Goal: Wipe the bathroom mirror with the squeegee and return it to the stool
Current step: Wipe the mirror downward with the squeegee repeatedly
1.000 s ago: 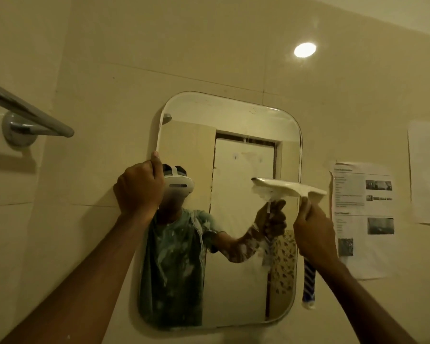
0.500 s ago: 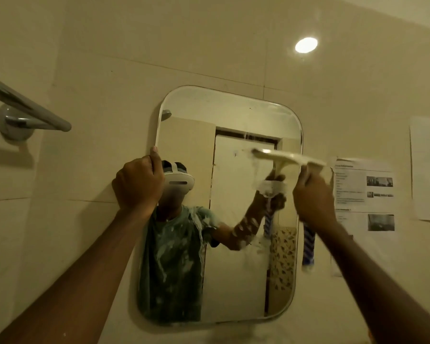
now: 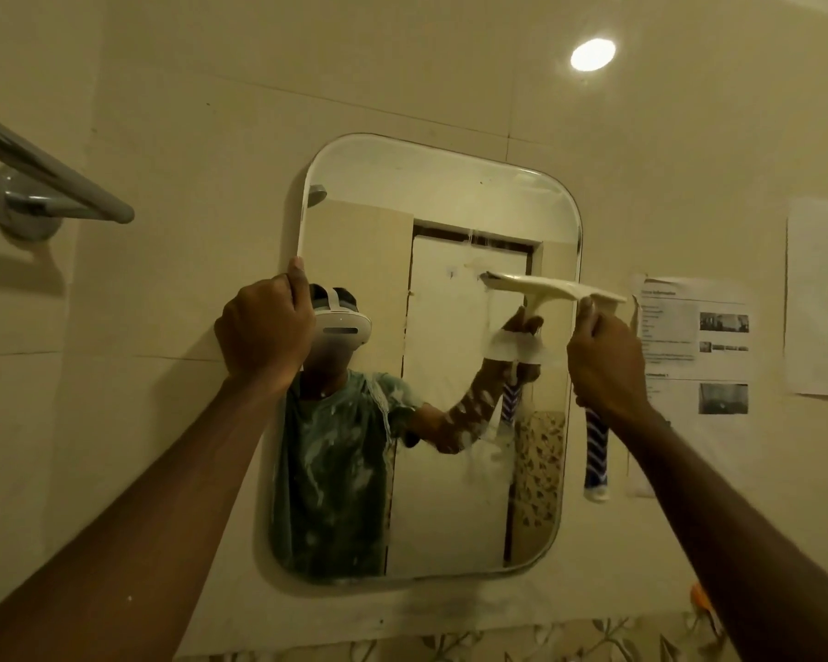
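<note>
**Squeegee high on the mirror's right side**

The right hand [image 3: 605, 365] grips the squeegee [image 3: 546, 286] by its blue-striped handle, just under the white T-head. The blade lies against the glass at centre right of the frame, its right end overhanging the rim of the mirror [image 3: 445, 193]. It looks light and stiff with a soft wiping edge, probably slippery where wet, so the handle is the place to hold. The left hand [image 3: 264, 322] curls round the mirror's left edge. Glass is fragile; pressure should stay even. Open glass lies below the blade. Paper notices [image 3: 689, 336] hang just beside the right rim, and a towel rail [image 3: 53, 183] juts at upper left.
</note>
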